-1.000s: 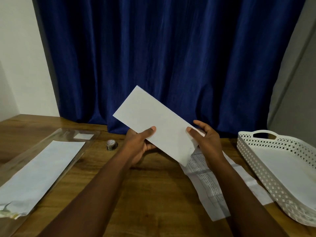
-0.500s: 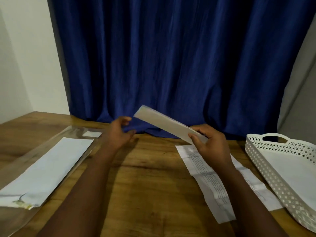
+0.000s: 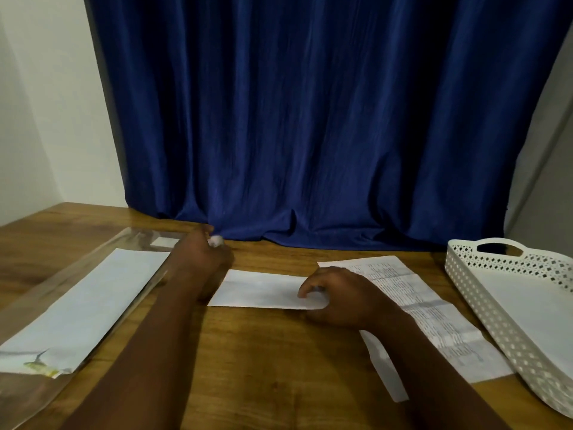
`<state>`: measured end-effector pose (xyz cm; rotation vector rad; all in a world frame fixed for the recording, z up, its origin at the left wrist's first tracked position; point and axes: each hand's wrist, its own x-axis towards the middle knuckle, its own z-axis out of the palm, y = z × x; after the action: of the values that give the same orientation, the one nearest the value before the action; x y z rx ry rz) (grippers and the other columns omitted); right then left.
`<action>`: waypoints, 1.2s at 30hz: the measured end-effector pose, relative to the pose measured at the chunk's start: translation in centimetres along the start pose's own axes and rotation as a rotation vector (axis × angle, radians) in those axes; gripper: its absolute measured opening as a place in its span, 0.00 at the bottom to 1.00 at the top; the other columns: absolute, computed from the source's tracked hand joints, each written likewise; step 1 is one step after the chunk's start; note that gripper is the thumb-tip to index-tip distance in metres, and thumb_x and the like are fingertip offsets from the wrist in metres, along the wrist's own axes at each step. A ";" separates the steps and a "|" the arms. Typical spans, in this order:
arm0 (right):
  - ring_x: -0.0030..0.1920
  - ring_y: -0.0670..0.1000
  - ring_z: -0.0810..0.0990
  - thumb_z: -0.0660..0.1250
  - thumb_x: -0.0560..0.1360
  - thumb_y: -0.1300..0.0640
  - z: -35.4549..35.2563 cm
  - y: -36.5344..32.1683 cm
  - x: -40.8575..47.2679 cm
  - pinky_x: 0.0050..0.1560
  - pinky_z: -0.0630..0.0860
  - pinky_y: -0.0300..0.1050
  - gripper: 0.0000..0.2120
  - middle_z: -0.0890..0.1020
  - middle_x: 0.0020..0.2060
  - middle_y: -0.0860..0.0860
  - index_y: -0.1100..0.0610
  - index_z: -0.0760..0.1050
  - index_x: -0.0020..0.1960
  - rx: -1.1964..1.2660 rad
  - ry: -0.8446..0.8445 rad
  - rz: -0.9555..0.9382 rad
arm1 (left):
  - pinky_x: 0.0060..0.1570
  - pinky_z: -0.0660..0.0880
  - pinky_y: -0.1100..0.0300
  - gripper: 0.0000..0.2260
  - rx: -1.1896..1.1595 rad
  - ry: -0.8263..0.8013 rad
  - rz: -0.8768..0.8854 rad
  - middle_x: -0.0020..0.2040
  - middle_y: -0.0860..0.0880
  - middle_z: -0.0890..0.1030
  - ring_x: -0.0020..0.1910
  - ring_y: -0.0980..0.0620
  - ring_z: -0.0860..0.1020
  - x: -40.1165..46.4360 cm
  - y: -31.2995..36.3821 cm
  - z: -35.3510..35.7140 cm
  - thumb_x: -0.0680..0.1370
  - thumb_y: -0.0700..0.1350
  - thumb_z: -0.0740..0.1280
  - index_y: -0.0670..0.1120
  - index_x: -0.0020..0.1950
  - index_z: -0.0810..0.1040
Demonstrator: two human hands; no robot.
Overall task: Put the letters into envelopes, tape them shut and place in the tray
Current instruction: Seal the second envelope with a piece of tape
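Note:
A white envelope [image 3: 260,290] lies flat on the wooden table [image 3: 263,367] in the middle. My right hand [image 3: 338,297] rests on its right end, fingers curled and thumb pinching the edge. My left hand [image 3: 198,257] reaches to the back of the table, its fingertips closed around a small tape roll [image 3: 215,241] near the curtain. A printed letter [image 3: 428,315] lies unfolded to the right of the envelope, partly under my right wrist. The white perforated tray [image 3: 465,274] stands at the right edge with a white envelope [image 3: 533,308] inside.
A clear plastic sleeve [image 3: 37,305] holding a stack of white envelopes [image 3: 86,305] lies on the left of the table. A blue curtain [image 3: 310,119] hangs behind the table's far edge. Bare wood shows in front of the envelope.
The envelope came down from mid-air and now lies flat on the table under my right hand. My left hand let go of it and reached back to the tape roll.

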<state>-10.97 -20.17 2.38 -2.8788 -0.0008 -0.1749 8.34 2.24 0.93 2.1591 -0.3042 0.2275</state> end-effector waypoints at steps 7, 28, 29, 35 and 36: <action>0.49 0.37 0.79 0.71 0.71 0.34 -0.1 -0.5 0.5 0.53 0.77 0.42 0.19 0.84 0.51 0.37 0.43 0.82 0.57 0.231 0.170 0.106 | 0.46 0.85 0.52 0.20 -0.630 -0.348 0.147 0.55 0.47 0.84 0.47 0.45 0.86 -2.3 7.1 2.5 0.72 0.42 0.80 0.47 0.62 0.81; 0.45 0.47 0.87 0.76 0.72 0.62 -1.8 0.8 0.0 0.47 0.81 0.37 0.07 0.88 0.43 0.49 0.54 0.85 0.49 0.874 0.481 0.106 | 0.34 0.82 0.58 0.24 -0.598 -0.611 0.206 0.44 0.46 0.87 0.35 0.50 0.84 -5.5 8.4 4.9 0.62 0.46 0.82 0.45 0.54 0.80; 0.45 0.47 0.87 0.76 0.73 0.62 -1.8 0.9 0.0 0.47 0.81 0.37 0.07 0.88 0.43 0.49 0.53 0.85 0.49 0.867 0.485 0.093 | 0.34 0.82 0.58 0.24 -0.595 -0.611 0.208 0.45 0.46 0.87 0.35 0.50 0.84 -5.6 8.5 4.9 0.63 0.46 0.82 0.44 0.55 0.80; 0.42 0.48 0.87 0.74 0.75 0.62 -1.4 1.0 0.3 0.46 0.82 0.40 0.05 0.88 0.40 0.49 0.53 0.86 0.47 0.786 0.546 0.080 | 0.34 0.82 0.57 0.28 -0.589 -0.608 0.212 0.47 0.44 0.86 0.36 0.50 0.84 -5.5 8.4 4.8 0.63 0.46 0.82 0.44 0.60 0.78; 0.42 0.50 0.87 0.73 0.75 0.62 -1.4 1.0 0.3 0.46 0.83 0.42 0.05 0.88 0.40 0.50 0.54 0.86 0.46 0.778 0.553 0.084 | 0.34 0.82 0.56 0.28 -0.592 -0.613 0.207 0.47 0.44 0.86 0.37 0.49 0.84 -5.5 8.4 4.8 0.64 0.45 0.82 0.44 0.60 0.78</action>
<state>-10.80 -21.52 3.48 -1.9809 0.1250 -0.7577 0.79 -5.63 3.20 1.5582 -0.8319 -0.3821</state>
